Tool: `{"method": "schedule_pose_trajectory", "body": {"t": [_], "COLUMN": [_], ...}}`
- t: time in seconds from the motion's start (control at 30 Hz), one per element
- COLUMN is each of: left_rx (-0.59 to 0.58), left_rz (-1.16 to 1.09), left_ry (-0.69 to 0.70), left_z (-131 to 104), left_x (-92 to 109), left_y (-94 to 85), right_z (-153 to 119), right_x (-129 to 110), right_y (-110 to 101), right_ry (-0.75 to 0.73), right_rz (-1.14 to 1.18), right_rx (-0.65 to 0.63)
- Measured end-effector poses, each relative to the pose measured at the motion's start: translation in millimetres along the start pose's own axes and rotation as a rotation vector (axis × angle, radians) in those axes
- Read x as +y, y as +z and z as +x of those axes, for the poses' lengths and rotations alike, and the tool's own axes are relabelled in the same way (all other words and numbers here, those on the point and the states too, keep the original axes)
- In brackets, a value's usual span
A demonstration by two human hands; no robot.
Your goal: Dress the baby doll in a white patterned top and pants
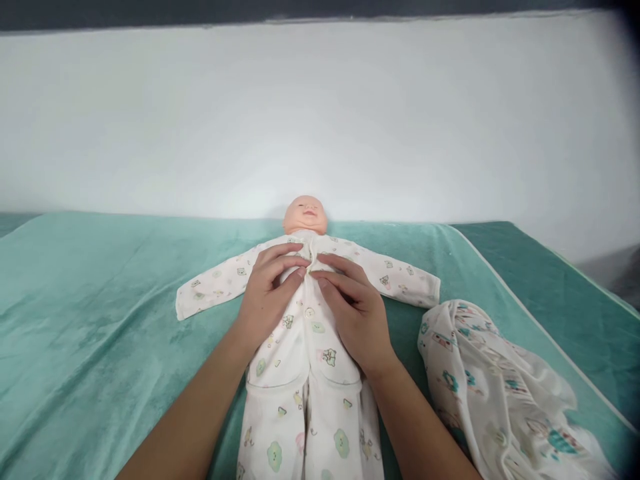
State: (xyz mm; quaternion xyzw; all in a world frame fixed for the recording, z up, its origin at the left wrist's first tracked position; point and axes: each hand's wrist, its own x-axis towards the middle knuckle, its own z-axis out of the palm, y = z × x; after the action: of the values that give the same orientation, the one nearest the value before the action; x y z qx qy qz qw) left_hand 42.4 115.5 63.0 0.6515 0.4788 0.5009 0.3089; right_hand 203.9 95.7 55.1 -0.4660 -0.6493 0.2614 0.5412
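Left hand (273, 283): I hold thumb and fingers narrow, pinching the baby jacket (287, 353) at its chest opening.
Right hand (359, 303): narrow too, on the opposite edge; any fastener between my fingertips I cannot make out.
Jacket: bear-printed white, sleeves spread sideways, below the doll's head (305, 213).
Trousers (273, 437): under the jacket's hem.
Printed cloth (500, 387): crumpled on the green blanket (125, 320), beside my right forearm.

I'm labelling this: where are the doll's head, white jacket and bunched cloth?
Doll's head (305, 215): head view, its middle.
White jacket (303, 333): head view, its front.
Bunched cloth (493, 383): head view, its middle folds.
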Motion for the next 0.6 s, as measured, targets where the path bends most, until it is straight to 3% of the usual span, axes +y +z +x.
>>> {"method": "schedule_pose_trajectory", "body": {"t": [0.6], "left_rx": [-0.002], "left_rz": [-0.009], "left_ry": [0.035], "left_z": [1.2], "left_x": [-3.2], "left_y": [-0.1], "right_z": [2.3], "right_x": [0.8], "right_y": [-0.7], "right_ry": [-0.051], "right_rz": [-0.022], "right_rx": [-0.059]}}
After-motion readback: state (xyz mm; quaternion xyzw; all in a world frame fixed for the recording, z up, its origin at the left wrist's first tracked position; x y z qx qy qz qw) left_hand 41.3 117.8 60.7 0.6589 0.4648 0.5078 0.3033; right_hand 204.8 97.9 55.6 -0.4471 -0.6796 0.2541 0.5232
